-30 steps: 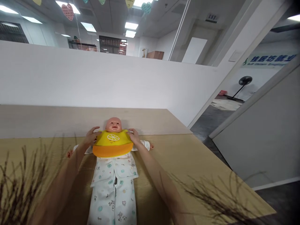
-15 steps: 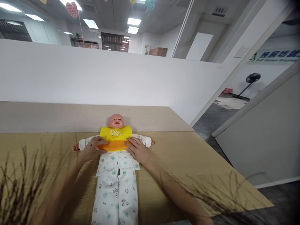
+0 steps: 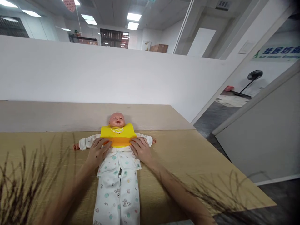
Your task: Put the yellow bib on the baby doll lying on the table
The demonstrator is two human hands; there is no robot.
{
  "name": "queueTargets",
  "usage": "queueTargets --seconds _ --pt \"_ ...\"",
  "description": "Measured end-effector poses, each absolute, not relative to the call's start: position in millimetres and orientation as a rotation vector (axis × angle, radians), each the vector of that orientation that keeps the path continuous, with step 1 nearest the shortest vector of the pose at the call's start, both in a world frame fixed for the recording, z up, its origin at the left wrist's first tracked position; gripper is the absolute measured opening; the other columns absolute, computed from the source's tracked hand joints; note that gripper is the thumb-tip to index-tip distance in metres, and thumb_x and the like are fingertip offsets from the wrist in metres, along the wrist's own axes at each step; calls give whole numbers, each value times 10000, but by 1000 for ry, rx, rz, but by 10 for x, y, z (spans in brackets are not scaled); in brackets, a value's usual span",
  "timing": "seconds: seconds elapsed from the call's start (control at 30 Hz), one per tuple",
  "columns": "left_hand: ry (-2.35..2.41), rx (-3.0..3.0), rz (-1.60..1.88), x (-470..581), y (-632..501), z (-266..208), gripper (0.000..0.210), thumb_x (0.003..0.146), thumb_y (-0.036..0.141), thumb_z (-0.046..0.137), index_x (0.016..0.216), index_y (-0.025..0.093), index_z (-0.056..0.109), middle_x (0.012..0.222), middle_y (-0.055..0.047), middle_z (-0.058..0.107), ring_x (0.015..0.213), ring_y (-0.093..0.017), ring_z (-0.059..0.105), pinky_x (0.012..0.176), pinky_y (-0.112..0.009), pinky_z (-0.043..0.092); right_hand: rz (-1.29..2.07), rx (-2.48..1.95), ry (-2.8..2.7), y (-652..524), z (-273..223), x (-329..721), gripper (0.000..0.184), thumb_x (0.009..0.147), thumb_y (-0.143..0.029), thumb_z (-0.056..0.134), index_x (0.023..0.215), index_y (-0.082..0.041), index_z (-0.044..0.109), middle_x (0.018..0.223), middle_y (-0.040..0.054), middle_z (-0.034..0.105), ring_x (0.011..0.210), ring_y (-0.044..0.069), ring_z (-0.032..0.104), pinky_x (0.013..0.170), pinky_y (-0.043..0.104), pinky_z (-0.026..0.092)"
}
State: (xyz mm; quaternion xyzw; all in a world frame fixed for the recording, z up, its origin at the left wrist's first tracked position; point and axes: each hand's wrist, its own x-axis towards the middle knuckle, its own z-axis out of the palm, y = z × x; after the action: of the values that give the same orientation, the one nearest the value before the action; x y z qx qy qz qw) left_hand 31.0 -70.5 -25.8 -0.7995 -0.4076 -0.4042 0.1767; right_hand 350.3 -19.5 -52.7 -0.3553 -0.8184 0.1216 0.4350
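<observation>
A baby doll lies on its back on the wooden table, arms stretched out to both sides. It wears a white patterned outfit. Over its chest is a yellow bib with a citrus-slice print and an orange pocket along the lower edge. My left hand grips the bib's lower left corner, fingers curled over the pocket's end. On the opposite corner, my right hand holds the bib the same way. Both thumbs are near the lower edge, partly hidden.
The tabletop meets a paler raised board against the white wall. At right, a grey door panel stands beside a doorway, with a black standing fan beyond. Dark strands blur the lower corners.
The bib's lower edge has moved up slightly and its right side has shifted right. My left hand has turned and closed around its corner; my right hand has shifted slightly right.
</observation>
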Motion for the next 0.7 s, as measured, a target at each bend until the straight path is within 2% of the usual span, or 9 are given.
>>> queueTargets --seconds 0.13,0.27,0.43,0.6,0.7 --pt "-1018 -2202 -1086 396 -749 -256 260 1062 168 655 1234 272 820 1188 -96 817 1174 -289 722 1067 -464 612 314 -917 -2017 -263 -531 3587 209 1033 -386 710 1160 -405 875 1194 90 829 1165 427 735 1077 710 554" --pt "-997 -2189 -1041 453 -747 -227 266 1052 146 646 1213 268 819 1183 -98 813 1156 -284 725 1064 -466 617 232 -968 -2067 -314 -491 3621 250 1057 -388 643 1119 -353 883 1202 134 838 1139 442 757 999 705 596" --pt "-1130 -2260 -1280 439 -772 -212 173 1045 259 685 1153 289 818 1185 -87 815 1150 -285 742 1063 -478 618 244 -968 -2111 -369 -389 3604 258 1040 -376 637 1134 -345 875 1204 147 831 1132 433 765 1001 687 616" --pt "-1940 -2025 -1651 329 -665 -81 342 1030 441 585 1247 249 767 1268 -142 782 1216 -343 731 1098 -530 577 390 -899 -1978 -381 -301 3588 203 942 -405 746 1111 -368 851 1245 108 812 1206 426 743 1082 676 583" --pt "-2478 -1916 -1678 244 -411 55 477 933 472 622 1337 227 688 1102 -126 799 1094 -347 765 974 -474 594 600 -1006 -1781 -227 -210 3559 251 920 -457 753 1130 -331 809 1308 103 796 1288 406 721 1156 645 547"
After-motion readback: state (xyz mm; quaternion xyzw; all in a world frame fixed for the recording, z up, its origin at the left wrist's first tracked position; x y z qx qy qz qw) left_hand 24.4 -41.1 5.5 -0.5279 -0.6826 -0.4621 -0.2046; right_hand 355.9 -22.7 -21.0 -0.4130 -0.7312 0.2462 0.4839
